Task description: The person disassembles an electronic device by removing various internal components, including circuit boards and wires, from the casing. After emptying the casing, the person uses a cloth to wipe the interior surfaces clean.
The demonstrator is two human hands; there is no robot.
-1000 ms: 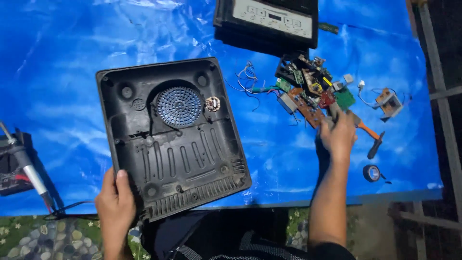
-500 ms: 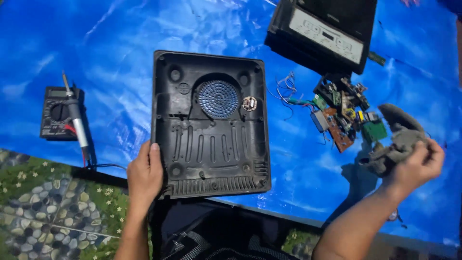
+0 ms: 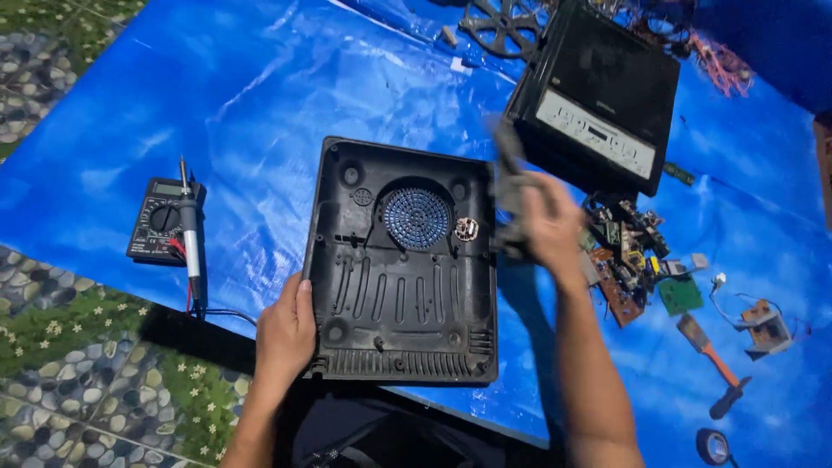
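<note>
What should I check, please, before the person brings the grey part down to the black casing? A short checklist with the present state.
1. Left hand steadies the black casing at its lower left corner: ok.
2. Right hand has a firm hold of the grey part: cannot tell, it is blurred.
3. Casing lies flat on the blue tarp: ok.
4. Round fan grille is uncovered: ok.
5. Multimeter and soldering iron lie apart from the casing: ok.
</note>
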